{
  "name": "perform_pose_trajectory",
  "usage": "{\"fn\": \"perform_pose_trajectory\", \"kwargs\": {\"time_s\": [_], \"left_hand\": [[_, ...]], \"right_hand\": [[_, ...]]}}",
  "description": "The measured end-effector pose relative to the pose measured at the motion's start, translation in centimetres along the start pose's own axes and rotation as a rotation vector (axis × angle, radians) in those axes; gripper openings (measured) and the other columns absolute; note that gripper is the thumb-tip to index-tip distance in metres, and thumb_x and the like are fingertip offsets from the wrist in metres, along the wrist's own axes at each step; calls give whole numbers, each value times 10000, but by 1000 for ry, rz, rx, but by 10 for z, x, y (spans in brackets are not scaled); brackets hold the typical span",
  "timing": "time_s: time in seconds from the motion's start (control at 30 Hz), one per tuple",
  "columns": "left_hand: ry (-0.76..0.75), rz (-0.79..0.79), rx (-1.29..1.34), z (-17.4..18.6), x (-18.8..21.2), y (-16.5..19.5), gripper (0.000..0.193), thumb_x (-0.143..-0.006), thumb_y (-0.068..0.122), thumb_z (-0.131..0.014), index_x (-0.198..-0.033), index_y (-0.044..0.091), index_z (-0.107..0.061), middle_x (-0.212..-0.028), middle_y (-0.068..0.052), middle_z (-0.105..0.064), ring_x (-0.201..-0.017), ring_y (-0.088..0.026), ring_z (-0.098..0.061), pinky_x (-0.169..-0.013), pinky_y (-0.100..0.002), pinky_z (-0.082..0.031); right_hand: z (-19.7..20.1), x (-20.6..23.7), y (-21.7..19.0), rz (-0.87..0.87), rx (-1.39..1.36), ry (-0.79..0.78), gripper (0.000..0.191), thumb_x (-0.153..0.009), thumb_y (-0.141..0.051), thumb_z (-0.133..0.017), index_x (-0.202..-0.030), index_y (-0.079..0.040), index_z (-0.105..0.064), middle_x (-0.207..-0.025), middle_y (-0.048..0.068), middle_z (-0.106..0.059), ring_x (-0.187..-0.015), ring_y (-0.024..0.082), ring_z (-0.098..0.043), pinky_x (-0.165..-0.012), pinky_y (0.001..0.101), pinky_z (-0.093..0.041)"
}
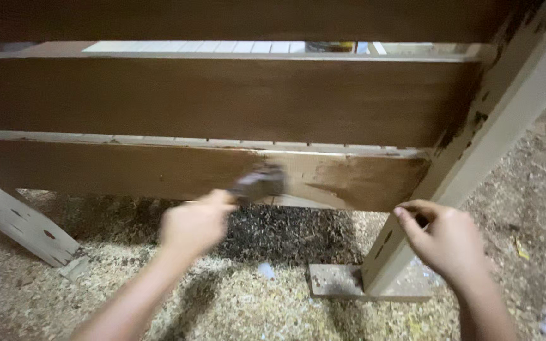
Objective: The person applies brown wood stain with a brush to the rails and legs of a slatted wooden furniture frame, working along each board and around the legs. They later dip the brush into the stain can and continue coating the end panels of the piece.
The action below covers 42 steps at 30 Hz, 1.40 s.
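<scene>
Head view: the brush (259,184), blurred, lies against the lowest board (159,170) just above and to the right of the left hand (194,222), which is clamped on its handle. To the right of the brush the board shows pale, unevenly stained wood (the part left to coat, I judge), while the two boards above look evenly dark brown. The right hand (443,237) has its fingers curled around the cream post (475,151). Below both hands lies a sawdust-strewn floor (254,303).
</scene>
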<state>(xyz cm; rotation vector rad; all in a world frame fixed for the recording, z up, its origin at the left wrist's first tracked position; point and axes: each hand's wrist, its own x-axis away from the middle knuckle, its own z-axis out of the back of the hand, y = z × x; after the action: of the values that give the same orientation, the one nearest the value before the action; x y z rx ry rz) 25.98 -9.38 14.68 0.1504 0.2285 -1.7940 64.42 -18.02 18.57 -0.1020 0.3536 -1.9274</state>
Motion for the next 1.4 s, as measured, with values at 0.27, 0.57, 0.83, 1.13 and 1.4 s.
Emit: {"fn": "perform_pose_trajectory", "kwargs": {"time_s": [0.27,0.57,0.83,1.13,1.4], "left_hand": [[176,-463,337,13,-47,184,221,-1058,307,-497,-980,121,-588,-701,-33,-665,-587,-190,-674,-457,-356,-532],[374,-147,-7,27,-16,-83,209,-982,352,-483,-987,204,-631,-749,-33,-740,-606,-241,-705,-464,-403,-540],[110,-120,226,37,-37,46,292,-992,412,-440,-1007,201,-641,-742,-52,-737,-589,-212,-693,-435,-399,-502],[239,-344,229,46,-56,52,245,-1038,322,-443,-973,167,-621,-764,-60,-745,-635,-243,-732,-482,-418,-570],[213,-5,-57,49,-6,-66,325,-1046,395,-363,-1043,212,-632,-698,-45,-729,-529,-203,-707,-429,-357,-531]], "right_hand": [[5,4,-9,94,-130,134,364,-876,-440,-661,-1095,-192,-811,-692,100,-785,-512,213,-710,-546,341,-550],[-20,-6,-25,119,-165,13,373,-895,-484,-664,-1076,-198,-821,-828,62,-825,-675,212,-748,-645,338,-603],[-14,-4,-35,116,-171,20,365,-907,-478,-684,-1075,-184,-820,-849,62,-837,-679,208,-755,-667,341,-614],[-7,1,-41,148,-186,91,372,-881,-458,-700,-1061,-159,-829,-860,86,-834,-679,215,-763,-665,341,-606],[-3,7,-42,135,-202,-5,356,-879,-448,-723,-1053,-157,-830,-847,91,-837,-702,215,-735,-691,334,-605]]}}
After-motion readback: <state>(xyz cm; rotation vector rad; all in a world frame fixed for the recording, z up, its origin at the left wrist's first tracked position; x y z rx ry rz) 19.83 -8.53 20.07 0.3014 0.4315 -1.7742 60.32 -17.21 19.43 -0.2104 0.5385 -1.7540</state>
